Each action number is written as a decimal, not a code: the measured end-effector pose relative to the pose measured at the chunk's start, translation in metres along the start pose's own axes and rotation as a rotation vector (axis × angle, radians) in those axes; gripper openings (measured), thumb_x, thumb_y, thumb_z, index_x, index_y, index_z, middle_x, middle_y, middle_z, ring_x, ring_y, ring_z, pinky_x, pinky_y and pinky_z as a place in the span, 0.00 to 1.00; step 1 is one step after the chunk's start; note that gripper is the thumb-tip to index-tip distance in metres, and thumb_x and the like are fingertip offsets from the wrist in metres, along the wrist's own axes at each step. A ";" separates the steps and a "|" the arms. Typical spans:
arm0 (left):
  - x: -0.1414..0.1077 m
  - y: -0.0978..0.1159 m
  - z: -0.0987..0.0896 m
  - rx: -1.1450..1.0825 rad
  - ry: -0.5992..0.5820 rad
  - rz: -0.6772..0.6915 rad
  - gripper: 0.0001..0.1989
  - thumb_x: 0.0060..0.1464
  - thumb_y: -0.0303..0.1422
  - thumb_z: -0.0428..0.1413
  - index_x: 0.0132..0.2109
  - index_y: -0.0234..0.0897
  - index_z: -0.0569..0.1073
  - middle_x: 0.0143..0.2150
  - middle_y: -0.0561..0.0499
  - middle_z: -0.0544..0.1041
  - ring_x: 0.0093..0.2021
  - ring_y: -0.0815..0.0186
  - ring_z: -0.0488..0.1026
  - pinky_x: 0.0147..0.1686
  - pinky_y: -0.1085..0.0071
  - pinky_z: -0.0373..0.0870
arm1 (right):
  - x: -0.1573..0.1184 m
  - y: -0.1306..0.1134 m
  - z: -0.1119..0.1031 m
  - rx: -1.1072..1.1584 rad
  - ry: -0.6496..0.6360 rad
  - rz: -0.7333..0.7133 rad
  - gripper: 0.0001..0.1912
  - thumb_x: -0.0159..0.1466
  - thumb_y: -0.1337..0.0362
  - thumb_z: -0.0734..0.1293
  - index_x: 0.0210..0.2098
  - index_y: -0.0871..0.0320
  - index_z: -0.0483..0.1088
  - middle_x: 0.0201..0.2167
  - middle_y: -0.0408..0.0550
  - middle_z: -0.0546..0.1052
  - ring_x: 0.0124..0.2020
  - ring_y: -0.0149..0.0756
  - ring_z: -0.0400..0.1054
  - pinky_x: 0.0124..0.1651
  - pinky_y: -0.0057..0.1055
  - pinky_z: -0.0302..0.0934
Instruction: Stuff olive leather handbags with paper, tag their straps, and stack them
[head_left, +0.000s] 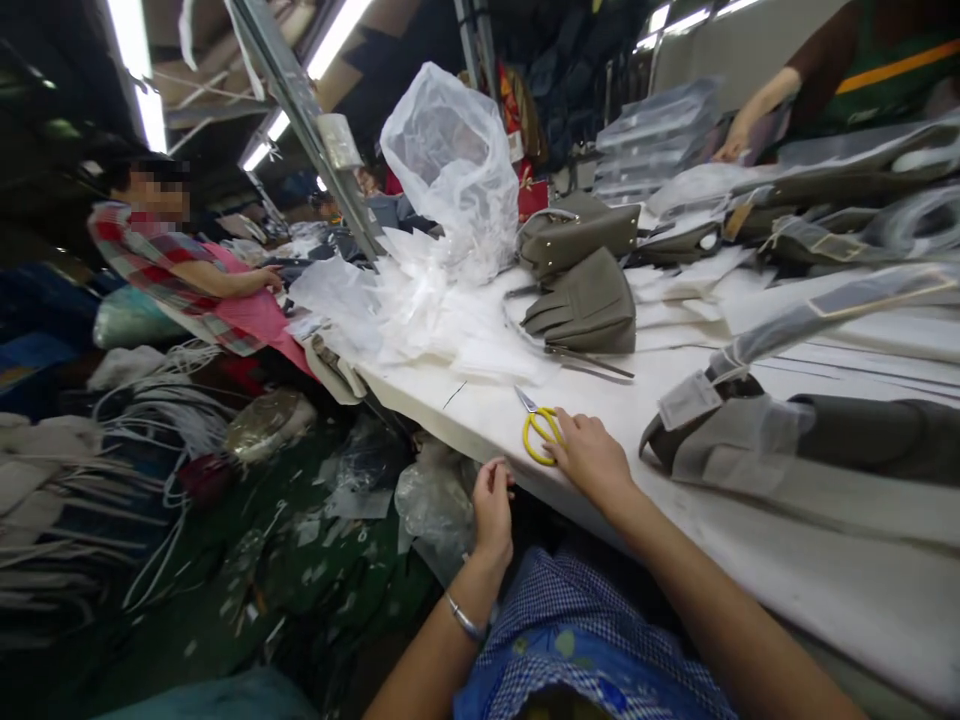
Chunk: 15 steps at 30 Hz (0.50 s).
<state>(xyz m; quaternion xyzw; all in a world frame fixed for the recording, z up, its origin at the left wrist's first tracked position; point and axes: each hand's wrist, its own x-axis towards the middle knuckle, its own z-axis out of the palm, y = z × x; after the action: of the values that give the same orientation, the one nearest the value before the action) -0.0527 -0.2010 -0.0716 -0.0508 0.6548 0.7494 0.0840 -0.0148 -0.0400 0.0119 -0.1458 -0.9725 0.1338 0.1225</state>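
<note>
My right hand is at the front edge of the white table, its fingers closed on the handle of a pair of scissors. The scissors have yellow loop handles, and their short metal blades point away from me over the tabletop. Beside the table edge, lower and to the left, is my left hand. Its fingers are curled together in a pinch; whether anything is between them does not show. A thin dark strip lies on the table left of the blades.
White sheets and a clear plastic bag are heaped beyond the scissors. Olive-grey handbags stand behind; a partly wrapped one lies at right. A co-worker stands left, and another person's hand is far right.
</note>
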 end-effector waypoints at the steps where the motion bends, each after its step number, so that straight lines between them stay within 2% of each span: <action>1: 0.002 -0.011 -0.010 -0.015 0.035 -0.071 0.14 0.57 0.40 0.60 0.47 0.37 0.74 0.42 0.48 0.75 0.40 0.67 0.72 0.34 0.77 0.66 | 0.003 -0.003 0.002 -0.025 -0.049 0.022 0.25 0.68 0.58 0.63 0.62 0.61 0.63 0.49 0.61 0.76 0.49 0.51 0.70 0.43 0.36 0.65; 4: 0.014 -0.039 -0.025 -0.078 0.027 -0.287 0.13 0.56 0.37 0.61 0.47 0.37 0.73 0.47 0.45 0.75 0.44 0.65 0.73 0.39 0.72 0.70 | 0.010 -0.006 0.004 -0.025 -0.170 0.046 0.24 0.68 0.61 0.61 0.62 0.58 0.61 0.48 0.60 0.76 0.45 0.47 0.73 0.39 0.33 0.63; 8: 0.029 -0.061 -0.016 -0.210 -0.127 -0.484 0.16 0.57 0.42 0.59 0.49 0.38 0.73 0.46 0.44 0.76 0.46 0.59 0.76 0.44 0.63 0.74 | 0.024 0.000 0.001 0.022 -0.239 0.037 0.30 0.62 0.62 0.66 0.62 0.62 0.61 0.44 0.61 0.79 0.43 0.47 0.74 0.39 0.33 0.61; 13: 0.034 -0.071 -0.012 -0.331 -0.198 -0.534 0.32 0.57 0.60 0.49 0.57 0.42 0.69 0.48 0.43 0.76 0.50 0.55 0.75 0.48 0.57 0.74 | 0.031 0.019 0.002 0.136 -0.217 0.012 0.33 0.60 0.61 0.68 0.64 0.61 0.62 0.41 0.56 0.80 0.41 0.45 0.74 0.40 0.32 0.60; 15: 0.040 -0.072 -0.014 -0.337 -0.194 -0.525 0.36 0.55 0.63 0.48 0.58 0.42 0.69 0.48 0.42 0.76 0.52 0.53 0.75 0.48 0.57 0.74 | 0.026 0.026 0.002 0.193 -0.199 0.007 0.32 0.60 0.61 0.67 0.63 0.59 0.64 0.39 0.52 0.81 0.39 0.41 0.74 0.40 0.31 0.61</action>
<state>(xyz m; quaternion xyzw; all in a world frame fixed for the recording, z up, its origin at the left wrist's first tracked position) -0.0783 -0.2037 -0.1506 -0.1595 0.4749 0.8014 0.3268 -0.0334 -0.0082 0.0073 -0.1227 -0.9620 0.2408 0.0384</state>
